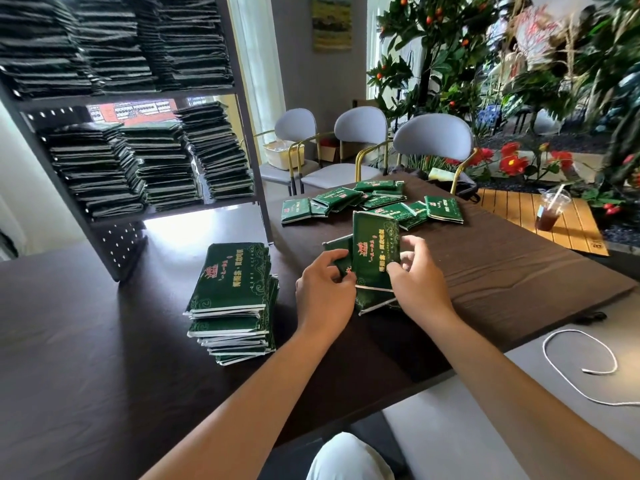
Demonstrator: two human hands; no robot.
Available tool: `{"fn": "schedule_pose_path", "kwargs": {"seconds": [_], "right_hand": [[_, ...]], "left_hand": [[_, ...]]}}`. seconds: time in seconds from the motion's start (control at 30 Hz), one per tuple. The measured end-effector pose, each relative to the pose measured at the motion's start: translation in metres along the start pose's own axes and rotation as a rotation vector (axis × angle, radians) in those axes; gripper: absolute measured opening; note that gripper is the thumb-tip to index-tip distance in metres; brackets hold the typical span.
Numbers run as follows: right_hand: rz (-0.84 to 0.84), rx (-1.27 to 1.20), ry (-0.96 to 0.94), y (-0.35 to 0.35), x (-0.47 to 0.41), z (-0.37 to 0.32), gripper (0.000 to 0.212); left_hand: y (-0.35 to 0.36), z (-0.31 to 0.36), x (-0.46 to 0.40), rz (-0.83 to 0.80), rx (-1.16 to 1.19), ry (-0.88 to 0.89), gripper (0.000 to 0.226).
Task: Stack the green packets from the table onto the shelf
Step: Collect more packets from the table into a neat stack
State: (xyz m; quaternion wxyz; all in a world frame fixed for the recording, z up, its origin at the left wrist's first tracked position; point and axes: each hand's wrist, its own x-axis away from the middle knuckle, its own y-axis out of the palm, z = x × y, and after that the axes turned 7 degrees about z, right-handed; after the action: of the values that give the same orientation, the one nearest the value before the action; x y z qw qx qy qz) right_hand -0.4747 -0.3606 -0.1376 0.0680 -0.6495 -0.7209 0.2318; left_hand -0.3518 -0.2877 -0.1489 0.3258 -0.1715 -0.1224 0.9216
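Observation:
My right hand [414, 271] pinches a green packet [375, 251] with gold print, held tilted up above the dark table [104, 341]. My left hand [323, 289] grips another green packet [337, 252] just behind and left of it. More packets lie under both hands. A neat stack of green packets [233, 299] stands on the table to the left. Several loose packets [374, 202] are scattered further back. The grey metal shelf [242, 109] at left holds tall piles of packets on two levels.
Three grey chairs [433, 136] stand behind the table. An iced drink cup [550, 211] sits on a wooden slatted board at right. A white cord [581, 368] lies on the grey surface at lower right. Plants with red flowers fill the right background.

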Motion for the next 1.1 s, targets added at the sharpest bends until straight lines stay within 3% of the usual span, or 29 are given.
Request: {"fn": "schedule_pose_path", "kwargs": {"seconds": [0.13,0.27,0.4,0.63,1.1], "right_hand": [[0.006,-0.278,0.124,-0.004,-0.006,-0.005,0.065],[-0.005,-0.436,0.112,-0.007,-0.005,-0.004,0.068],[-0.005,-0.431,0.031,-0.01,0.001,-0.008,0.061],[-0.056,-0.411,-0.013,-0.006,0.013,-0.004,0.052],[-0.133,-0.406,-0.05,-0.005,0.029,-0.021,0.045]], "left_hand": [[-0.001,0.0,0.004,-0.044,0.031,0.066,0.038],[-0.004,0.007,0.013,-0.068,0.016,0.136,0.051],[-0.006,0.015,0.019,-0.048,0.049,0.179,0.055],[-0.012,0.019,0.032,-0.04,0.044,0.181,0.091],[-0.03,0.034,0.045,-0.044,0.0,0.215,0.082]]}}
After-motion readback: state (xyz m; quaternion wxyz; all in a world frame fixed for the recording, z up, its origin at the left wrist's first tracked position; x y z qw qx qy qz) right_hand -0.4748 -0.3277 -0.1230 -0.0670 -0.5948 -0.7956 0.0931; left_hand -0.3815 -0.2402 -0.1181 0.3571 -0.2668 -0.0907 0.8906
